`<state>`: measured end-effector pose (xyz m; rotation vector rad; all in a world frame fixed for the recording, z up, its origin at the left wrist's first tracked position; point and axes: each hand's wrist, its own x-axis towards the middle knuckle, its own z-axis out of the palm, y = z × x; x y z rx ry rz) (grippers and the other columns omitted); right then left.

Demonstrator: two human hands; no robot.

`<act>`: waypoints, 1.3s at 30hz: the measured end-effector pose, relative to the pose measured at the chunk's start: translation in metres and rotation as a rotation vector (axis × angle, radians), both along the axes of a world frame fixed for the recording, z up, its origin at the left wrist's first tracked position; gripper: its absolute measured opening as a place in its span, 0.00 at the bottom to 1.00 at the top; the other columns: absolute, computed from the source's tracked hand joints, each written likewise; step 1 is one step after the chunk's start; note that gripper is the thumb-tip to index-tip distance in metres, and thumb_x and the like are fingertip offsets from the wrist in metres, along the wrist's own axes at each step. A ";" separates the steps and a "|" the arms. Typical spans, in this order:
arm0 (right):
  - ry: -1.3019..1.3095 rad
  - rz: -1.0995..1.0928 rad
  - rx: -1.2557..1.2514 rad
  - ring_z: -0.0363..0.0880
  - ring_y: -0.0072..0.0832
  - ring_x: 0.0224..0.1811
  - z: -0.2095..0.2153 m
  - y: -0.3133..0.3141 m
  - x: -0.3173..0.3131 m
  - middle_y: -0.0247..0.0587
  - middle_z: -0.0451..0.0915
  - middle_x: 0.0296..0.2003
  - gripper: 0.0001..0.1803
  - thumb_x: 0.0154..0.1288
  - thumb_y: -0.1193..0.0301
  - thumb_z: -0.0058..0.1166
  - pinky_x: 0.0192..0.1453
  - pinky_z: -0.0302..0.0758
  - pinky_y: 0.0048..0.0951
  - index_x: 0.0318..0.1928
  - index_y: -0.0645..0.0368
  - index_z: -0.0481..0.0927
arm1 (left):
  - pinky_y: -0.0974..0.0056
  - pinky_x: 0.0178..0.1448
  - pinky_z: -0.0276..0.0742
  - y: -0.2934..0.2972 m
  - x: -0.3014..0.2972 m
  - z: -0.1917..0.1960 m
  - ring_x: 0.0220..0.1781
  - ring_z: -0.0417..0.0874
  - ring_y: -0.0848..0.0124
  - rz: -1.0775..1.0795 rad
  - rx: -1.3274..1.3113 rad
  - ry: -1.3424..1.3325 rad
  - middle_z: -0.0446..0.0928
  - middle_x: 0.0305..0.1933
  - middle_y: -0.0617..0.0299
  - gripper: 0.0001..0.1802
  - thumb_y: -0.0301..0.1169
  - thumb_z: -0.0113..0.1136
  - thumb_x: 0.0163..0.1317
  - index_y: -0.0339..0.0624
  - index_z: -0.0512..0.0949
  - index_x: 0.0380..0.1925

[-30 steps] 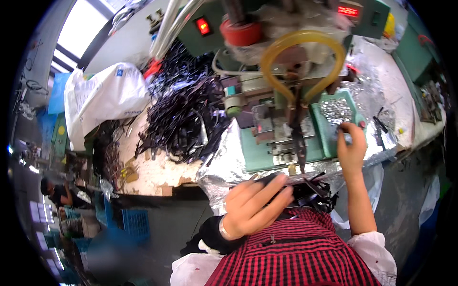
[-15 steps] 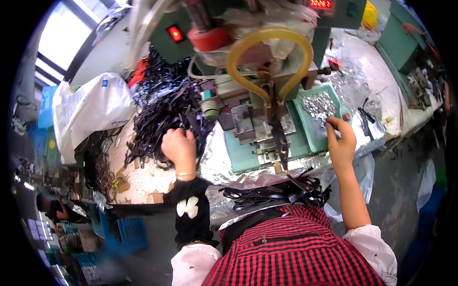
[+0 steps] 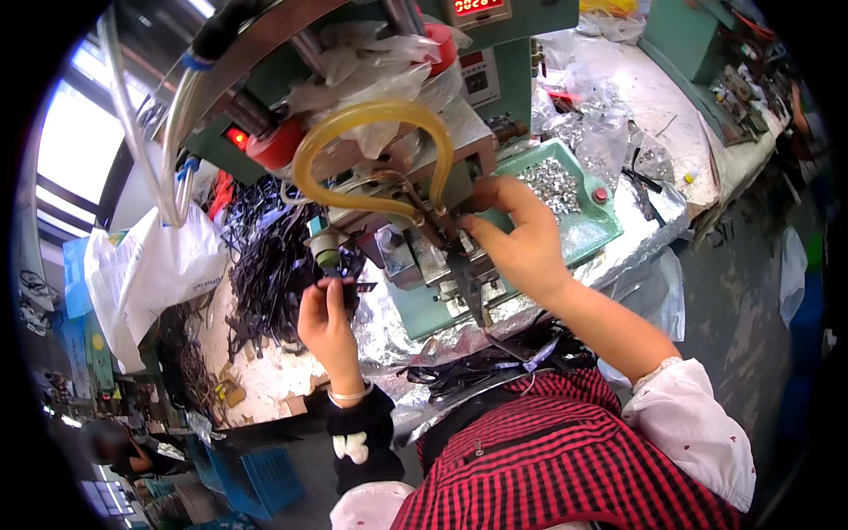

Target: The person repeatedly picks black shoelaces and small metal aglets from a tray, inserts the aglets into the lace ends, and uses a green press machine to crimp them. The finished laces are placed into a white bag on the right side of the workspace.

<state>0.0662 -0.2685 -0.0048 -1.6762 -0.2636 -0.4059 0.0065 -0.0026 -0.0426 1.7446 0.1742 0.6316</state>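
My left hand point(image 3: 329, 331) pinches a short black strip point(image 3: 360, 286) between thumb and fingertips, in front of a green-tipped knob on the machine. My right hand point(image 3: 523, 237) is closed at the middle of the green bench machine point(image 3: 468, 190), fingertips beside its upright dark metal arm point(image 3: 464, 274). Whatever those fingers hold is too small or hidden to make out. A tangled pile of black strips point(image 3: 269, 265) lies beyond my left hand. Just past my right hand, a light green tray point(image 3: 594, 231) holds many small silvery metal pieces point(image 3: 549, 184).
A yellow hose point(image 3: 380, 110) loops above the work area. More black strips point(image 3: 468, 364) lie at the table's front edge by my apron. A white bag point(image 3: 155, 274) stands at left. Clear plastic bags point(image 3: 609, 132) lie behind the tray. A blue crate point(image 3: 265, 481) sits below left.
My right hand has moved left from the metal pieces in the tray to the machine's middle. My left hand has come off the pile with a black strip. The view has shifted.
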 end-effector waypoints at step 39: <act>0.063 -0.271 -0.508 0.83 0.45 0.46 -0.055 -0.116 -0.004 0.45 0.84 0.41 0.09 0.58 0.75 0.61 0.53 0.77 0.39 0.41 0.60 0.84 | 0.69 0.20 0.66 -0.103 0.007 0.042 0.19 0.76 0.71 -0.439 0.970 -0.779 0.87 0.45 0.47 0.16 0.23 0.75 0.50 0.41 0.82 0.40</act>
